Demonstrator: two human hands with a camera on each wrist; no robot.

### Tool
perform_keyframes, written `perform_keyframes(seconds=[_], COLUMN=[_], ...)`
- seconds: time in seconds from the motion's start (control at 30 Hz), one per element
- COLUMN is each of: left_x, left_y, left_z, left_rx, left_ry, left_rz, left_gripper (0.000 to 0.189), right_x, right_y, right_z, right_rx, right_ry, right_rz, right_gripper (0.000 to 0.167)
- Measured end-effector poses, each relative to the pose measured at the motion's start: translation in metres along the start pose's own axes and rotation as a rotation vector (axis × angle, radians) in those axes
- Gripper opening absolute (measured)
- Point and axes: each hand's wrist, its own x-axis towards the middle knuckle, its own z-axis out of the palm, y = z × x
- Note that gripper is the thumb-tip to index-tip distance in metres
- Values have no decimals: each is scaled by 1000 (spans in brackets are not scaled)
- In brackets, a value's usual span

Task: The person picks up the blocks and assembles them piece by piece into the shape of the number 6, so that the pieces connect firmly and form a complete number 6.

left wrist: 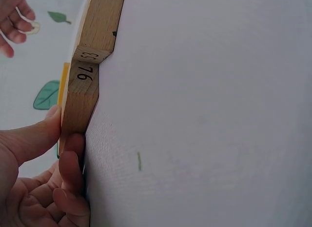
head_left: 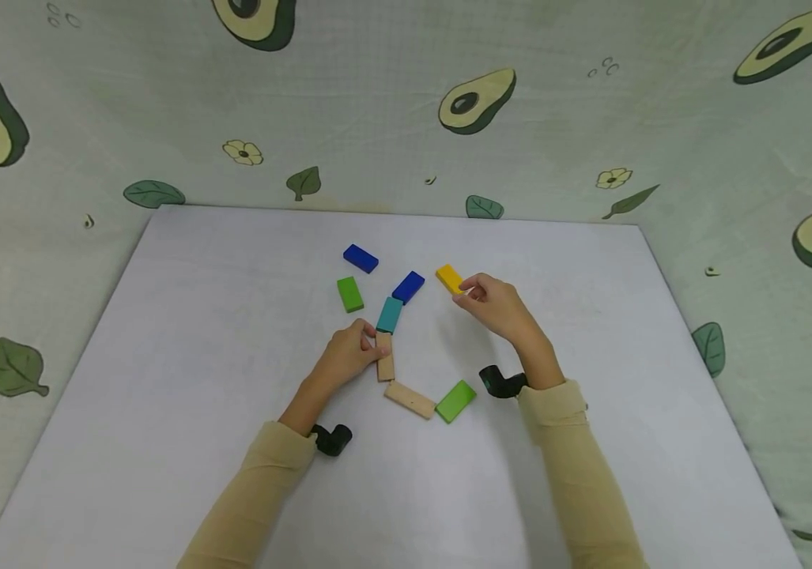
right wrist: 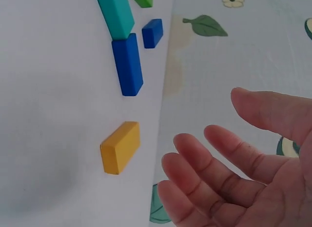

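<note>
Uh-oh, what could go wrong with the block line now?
The left hand pinches a wooden block in the line. If it twists, it might nudge the teal block at its end and make the line crooked.

The right hand is right by the yellow block, so a bump could push it askew.

The loose green block lies near the left hand and might get knocked too.

A plain wooden block (head_left: pixel 386 368) abuts a teal block (head_left: pixel 389 315); a yellow block (right wrist: pixel 120 147) lies diagonally, apart.
</note>
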Motion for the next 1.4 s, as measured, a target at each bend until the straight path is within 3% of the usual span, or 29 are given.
perform_keyframes(seconds=[0.33, 0.6, 0.93, 1.2, 1.4], left_x=[2, 2, 3, 4, 2], left_y=[-3, -4, -6, -7, -4], left_z=[2, 2, 3, 3, -2], left_rx=[8, 4, 3, -2, -16], left_ry=[4, 6, 3, -2, -11], left_rz=[-11, 11, -4, -8, 1], left_gripper=[36, 38, 39, 39, 38], right_x=[38, 56, 71, 79, 88], right_y=[17, 25, -16, -57, -74], right_z=[-2, 6, 35, 60, 79], right_rx=[7, 12, -21, 3, -17], right_ry=[-34, -34, -28, -162, -259], right_rz=[74, 126, 4, -148, -233], right_gripper=[45, 47, 45, 47, 48])
